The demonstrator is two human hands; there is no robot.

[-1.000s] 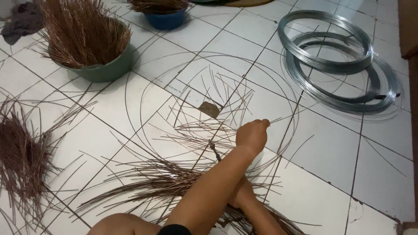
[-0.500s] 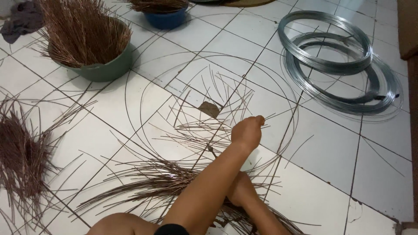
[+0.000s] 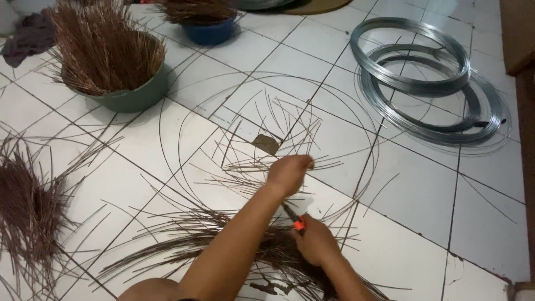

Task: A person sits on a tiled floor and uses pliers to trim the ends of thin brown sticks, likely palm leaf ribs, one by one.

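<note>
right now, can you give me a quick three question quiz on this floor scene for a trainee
1. True or false: the green bowl stuffed with brown sticks sits on the white tiled floor at the upper left.
2. Which lies at the upper right? A) wire coils B) a broom C) a bucket
3. Fill in: the right hand grips a tool with an ____ handle.

Key
1. True.
2. A, the silver wire coils lie flat on the tiles.
3. Orange; the tool shows between both hands, and the left hand is closed over thin wire strands just above it.
</note>
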